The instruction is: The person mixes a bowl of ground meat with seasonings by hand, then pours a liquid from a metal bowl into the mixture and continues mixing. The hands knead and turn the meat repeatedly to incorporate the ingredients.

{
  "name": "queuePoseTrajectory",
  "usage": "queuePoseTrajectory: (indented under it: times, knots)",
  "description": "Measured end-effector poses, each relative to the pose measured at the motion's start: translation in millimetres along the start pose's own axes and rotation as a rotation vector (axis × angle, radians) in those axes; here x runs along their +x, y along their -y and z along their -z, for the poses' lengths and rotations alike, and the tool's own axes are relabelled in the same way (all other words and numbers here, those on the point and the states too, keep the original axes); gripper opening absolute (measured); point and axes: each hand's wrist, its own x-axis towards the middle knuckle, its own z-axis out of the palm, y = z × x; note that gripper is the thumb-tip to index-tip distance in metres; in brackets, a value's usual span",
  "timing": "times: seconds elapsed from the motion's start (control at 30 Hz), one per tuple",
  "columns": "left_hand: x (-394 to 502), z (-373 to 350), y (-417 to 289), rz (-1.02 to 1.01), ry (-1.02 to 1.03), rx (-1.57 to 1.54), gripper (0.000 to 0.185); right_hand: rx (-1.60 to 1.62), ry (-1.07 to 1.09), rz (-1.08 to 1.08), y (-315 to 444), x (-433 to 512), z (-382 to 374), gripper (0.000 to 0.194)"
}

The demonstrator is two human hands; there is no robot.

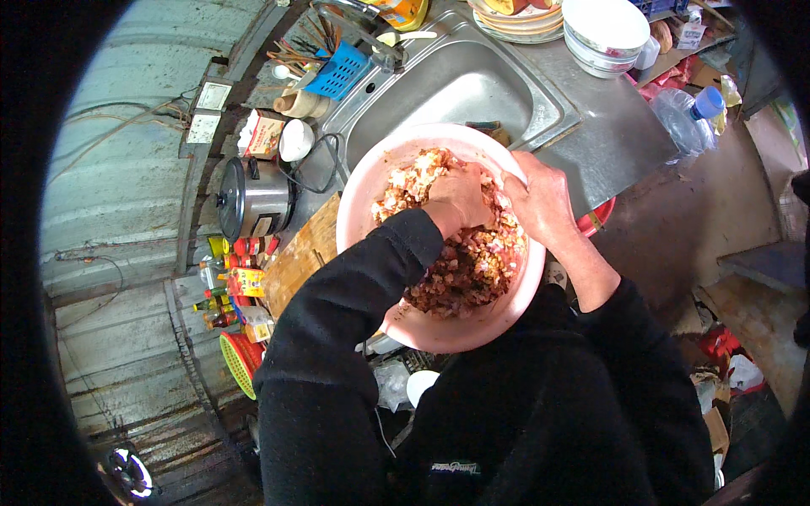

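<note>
A wide pink plastic basin rests at the sink's near edge, tilted towards me. Inside it lies a coarse, reddish-brown mass of minced meat, paler at the far side. My left hand is sunk into this meat, its fingers curled down and mostly hidden. On the basin's right side, my right hand grips the rim, thumb over the inside and the other fingers hidden behind the wall.
Beyond the basin is a stainless-steel sink with a faucet. Stacked plates and bowls stand right of it. A lidded electric cooker, a wooden board and several condiment bottles line the left.
</note>
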Motion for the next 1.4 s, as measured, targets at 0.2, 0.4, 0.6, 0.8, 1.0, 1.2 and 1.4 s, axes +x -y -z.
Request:
queuePoseTrajectory:
  times: [0.2, 0.4, 0.6, 0.8, 1.0, 1.2, 1.4]
  knots:
    - [-4.5, -5.8, 6.1, -0.291, 0.033, -0.227, 0.07, 0.043, -0.027, -0.031, 0.7, -3.0, -1.9, 0.024]
    - [-27.5, -22.3, 6.2, -0.416, -0.301, 0.029, 0.082, 0.025, -0.044, 0.036, -0.8, -5.0, -4.5, 0.022]
    - [-6.3, -23.1, -4.8, -0.276, -0.135, -0.141, 0.054, 0.037, -0.065, 0.043, -0.8, -3.5, -5.7, 0.019]
    - [-13.6, -22.9, 1.8, -0.314, -0.101, -0.438, 0.051, 0.025, -0.035, -0.009, 2.0, -5.5, -3.2, 0.018]
    - [-40.0, -8.6, 27.3, -0.364, -0.169, -0.694, 0.045, 0.011, 0.041, -0.029, 4.5, -1.8, -0.5, 0.019]
    - [-70.5, -5.2, 56.6, -0.361, -0.275, -0.864, 0.043, -0.046, 0.035, -0.038, 5.0, -2.1, -0.4, 0.025]
    - [-86.0, -15.4, 57.9, -0.258, -0.358, -0.903, 0.04, -0.036, 0.038, -0.052, 7.7, -3.1, 0.7, 0.025]
